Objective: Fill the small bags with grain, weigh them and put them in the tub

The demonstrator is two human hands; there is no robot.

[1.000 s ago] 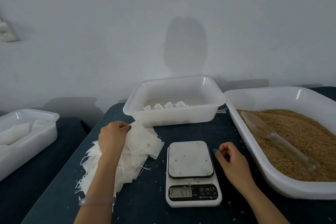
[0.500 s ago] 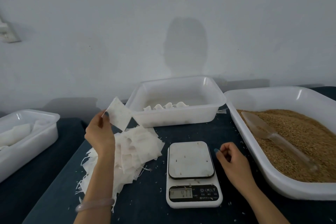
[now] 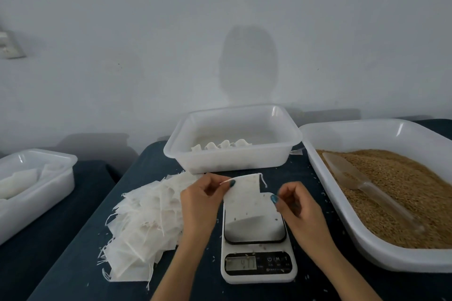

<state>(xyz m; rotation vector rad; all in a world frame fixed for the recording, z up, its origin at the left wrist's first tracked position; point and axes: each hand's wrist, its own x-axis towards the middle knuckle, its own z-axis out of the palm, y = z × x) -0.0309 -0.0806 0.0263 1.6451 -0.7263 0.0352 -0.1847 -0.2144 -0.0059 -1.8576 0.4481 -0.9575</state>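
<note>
The bag is hanging just over the scale, at the middle of the table; the left hand is pinching its top left corner and the right hand is pinching its right edge. The bag is looking thin, soft, floppy and very light, so it is likely folding or slipping if held by one corner; the best place to hold is the two sides of the open top, pulling them apart, with the string left loose. The tub is sitting at 12 o'clock from the bag, with a few bags inside; the tray of grain is lying at 3 o'clock, with the scoop on top; its tall rim is needing a lift over. The pile is lying at 9 o'clock, close to the left hand; there is open room at 6 o'clock.
</note>
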